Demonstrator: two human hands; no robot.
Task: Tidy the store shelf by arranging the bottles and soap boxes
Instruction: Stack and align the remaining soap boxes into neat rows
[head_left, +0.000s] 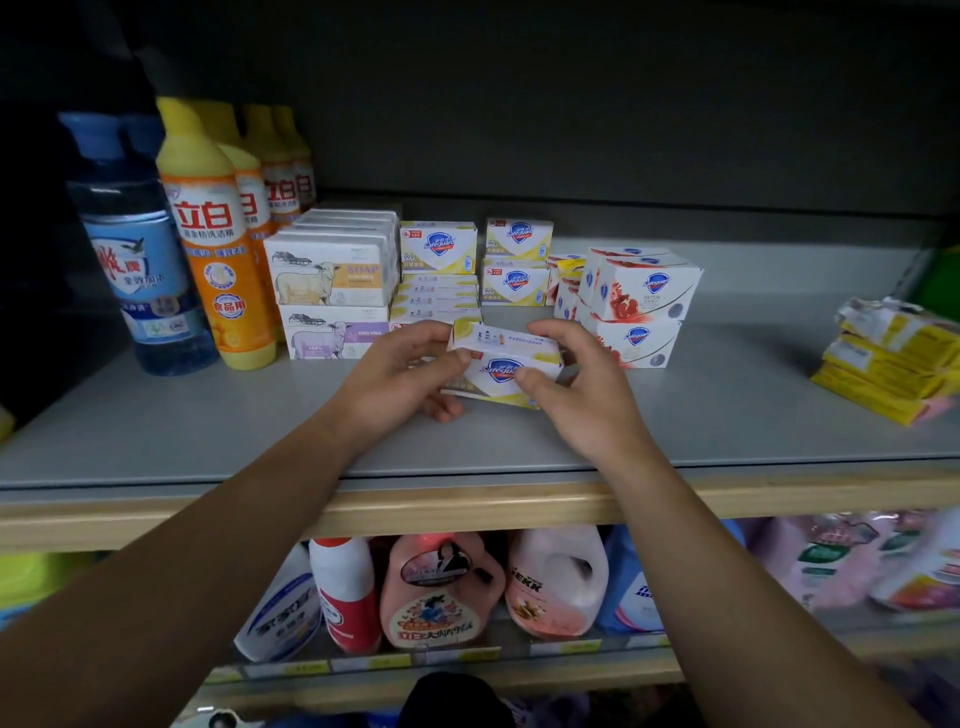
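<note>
The place is a store shelf unit with a grey shelf board (156, 431) that has a pale wooden front edge. Under this board, nearest to the camera, a lower shelf carries big detergent jugs: a pink jug (439, 592), a paler pink one (558, 577) to its right, and a white and red bottle (345, 592) to its left.

Above the grey board, both bare forearms reach forward. The left hand (400, 376) and the right hand (576, 389) hold together one white and yellow Safeguard soap box (506, 364), a little above the board and tilted. The left thumb lies on the left top corner of the box and the other left fingers are curled under it. The right thumb presses on the front face, and the right fingers are curled over the right end.

Just behind the hands stands a stack of yellow Safeguard boxes (439, 275), with one box upright on top of flat ones. To the right of it are two more yellow boxes (517, 260), one on the other, and then a group of red and white Safeguard boxes (641, 291), some tilted. To the left are the sheep soap boxes (332, 286), stacked in two layers. Further left stand an orange dish liquid bottle (218, 244) with more of the same behind it, and a blue bottle (140, 260). At the far right edge lies a pile of yellow packets (888, 364).
</note>
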